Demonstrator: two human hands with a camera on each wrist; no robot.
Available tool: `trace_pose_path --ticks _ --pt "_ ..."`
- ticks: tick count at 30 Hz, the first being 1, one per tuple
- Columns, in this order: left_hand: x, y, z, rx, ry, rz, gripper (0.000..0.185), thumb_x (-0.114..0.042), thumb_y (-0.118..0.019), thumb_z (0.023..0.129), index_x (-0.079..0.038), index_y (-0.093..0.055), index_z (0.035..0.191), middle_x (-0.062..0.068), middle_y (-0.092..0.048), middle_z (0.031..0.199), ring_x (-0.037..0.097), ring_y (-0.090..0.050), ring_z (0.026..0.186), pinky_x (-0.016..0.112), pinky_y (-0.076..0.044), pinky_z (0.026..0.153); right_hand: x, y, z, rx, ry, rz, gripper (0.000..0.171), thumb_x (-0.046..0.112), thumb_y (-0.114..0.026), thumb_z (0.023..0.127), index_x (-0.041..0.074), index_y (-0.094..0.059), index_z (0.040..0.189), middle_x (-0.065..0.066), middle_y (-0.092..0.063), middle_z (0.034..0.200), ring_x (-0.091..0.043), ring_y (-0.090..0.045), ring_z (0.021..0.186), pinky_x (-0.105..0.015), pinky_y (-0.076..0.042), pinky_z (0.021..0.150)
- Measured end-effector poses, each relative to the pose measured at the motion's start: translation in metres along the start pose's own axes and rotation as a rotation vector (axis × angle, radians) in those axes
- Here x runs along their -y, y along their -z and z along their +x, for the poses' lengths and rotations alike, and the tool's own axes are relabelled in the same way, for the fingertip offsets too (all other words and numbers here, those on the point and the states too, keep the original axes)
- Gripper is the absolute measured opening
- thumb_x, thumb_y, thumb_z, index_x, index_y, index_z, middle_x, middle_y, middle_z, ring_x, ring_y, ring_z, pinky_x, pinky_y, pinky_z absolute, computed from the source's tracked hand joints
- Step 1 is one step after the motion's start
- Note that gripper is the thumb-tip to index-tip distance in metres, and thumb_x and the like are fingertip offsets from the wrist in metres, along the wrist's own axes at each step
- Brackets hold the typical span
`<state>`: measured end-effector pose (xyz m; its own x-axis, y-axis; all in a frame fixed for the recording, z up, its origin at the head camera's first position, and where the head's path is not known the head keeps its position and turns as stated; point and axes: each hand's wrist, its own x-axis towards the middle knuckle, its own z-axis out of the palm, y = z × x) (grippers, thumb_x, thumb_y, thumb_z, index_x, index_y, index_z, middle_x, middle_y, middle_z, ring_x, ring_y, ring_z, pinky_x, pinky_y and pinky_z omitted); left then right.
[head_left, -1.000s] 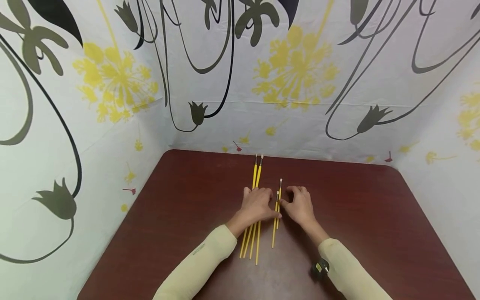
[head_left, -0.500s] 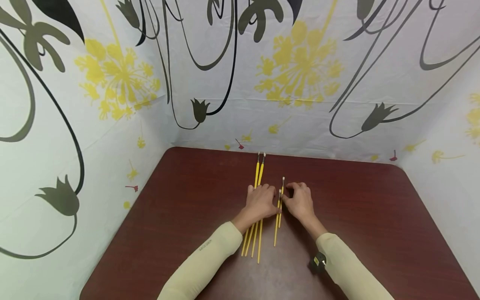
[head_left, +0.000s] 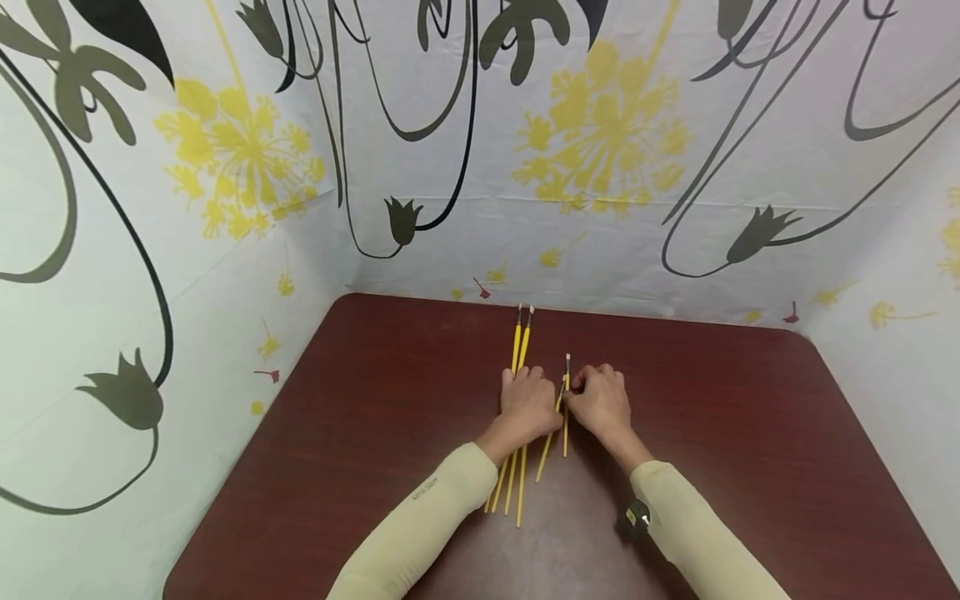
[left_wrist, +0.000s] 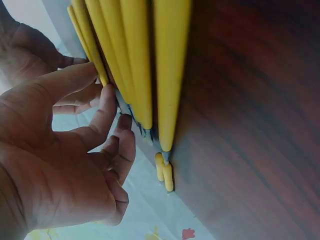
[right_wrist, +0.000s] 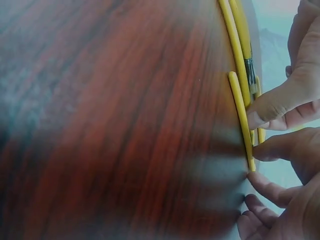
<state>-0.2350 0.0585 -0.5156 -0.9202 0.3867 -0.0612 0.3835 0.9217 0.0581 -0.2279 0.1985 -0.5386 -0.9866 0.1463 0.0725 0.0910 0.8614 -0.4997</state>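
Note:
Several long yellow paintbrushes (head_left: 519,342) lie side by side on the dark red table (head_left: 375,417), bristles pointing away from me. My left hand (head_left: 528,406) rests across them. Its thumb and forefinger (left_wrist: 107,100) curl onto a thinner short brush (left_wrist: 92,50). That short brush (head_left: 543,463) lies tilted between my hands. Beside it a second short brush (head_left: 566,437) lies straight. My right hand (head_left: 600,404) pinches this one between thumb (right_wrist: 270,107) and fingertips, seen close as a yellow handle (right_wrist: 239,110) in the right wrist view.
White walls with yellow and grey flower prints (head_left: 600,142) close the table in at the back and both sides. A small black device (head_left: 634,520) sits at my right wrist. Bare tabletop stretches left (head_left: 337,467) and right (head_left: 750,433) of the hands.
Both hands have closed in on the two short brushes. One short brush has swung, its near end now pointing left toward the long bundle; the other has shifted slightly away.

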Motion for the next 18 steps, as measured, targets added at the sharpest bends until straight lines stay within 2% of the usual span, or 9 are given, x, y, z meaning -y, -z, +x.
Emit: trace_pose_path --ticks 3,7,11,18 --pt "-0.0014 0.0019 0.001 0.02 -0.001 0.007 0.027 -0.039 -0.066 0.077 -0.026 -0.056 0.056 -0.006 -0.047 0.088 0.017 -0.04 0.078 0.04 -0.026 0.077 0.0024 0.0023 0.0003 0.017 -0.027 -0.043 0.019 0.032 -0.07 0.08 0.015 -0.061 0.083 -0.008 -0.059 0.093 -0.029 -0.051 0.088 -0.041 -0.04 0.069" --pt "-0.0025 0.0038 0.0022 0.041 0.003 0.014 0.026 -0.039 -0.065 0.078 -0.026 -0.056 0.057 -0.005 -0.048 0.091 0.017 -0.041 0.079 0.04 -0.026 0.08 0.0072 0.0064 0.0003 0.074 -0.084 -0.068 0.02 0.035 -0.067 0.082 0.016 -0.06 0.082 -0.003 -0.063 0.075 -0.022 -0.057 0.064 -0.036 -0.041 0.057" --pt "-0.0027 0.003 0.0026 0.059 0.013 0.006 0.026 -0.039 -0.065 0.079 -0.027 -0.057 0.058 -0.005 -0.048 0.093 0.018 -0.044 0.078 0.041 -0.026 0.08 0.0102 0.0094 -0.0011 0.139 -0.103 -0.069 0.019 0.031 -0.062 0.082 0.014 -0.058 0.076 -0.002 -0.057 0.062 -0.019 -0.051 0.052 -0.032 -0.036 0.046" --pt "-0.0038 -0.0001 0.0033 0.054 0.015 0.013 0.025 -0.039 -0.064 0.079 -0.027 -0.057 0.059 -0.004 -0.047 0.091 0.018 -0.045 0.076 0.042 -0.026 0.081 0.01 0.0089 -0.0047 0.155 -0.123 -0.074 0.034 0.026 -0.059 0.08 0.019 -0.044 0.051 0.005 -0.035 0.044 -0.014 -0.033 0.04 -0.028 -0.025 0.039"
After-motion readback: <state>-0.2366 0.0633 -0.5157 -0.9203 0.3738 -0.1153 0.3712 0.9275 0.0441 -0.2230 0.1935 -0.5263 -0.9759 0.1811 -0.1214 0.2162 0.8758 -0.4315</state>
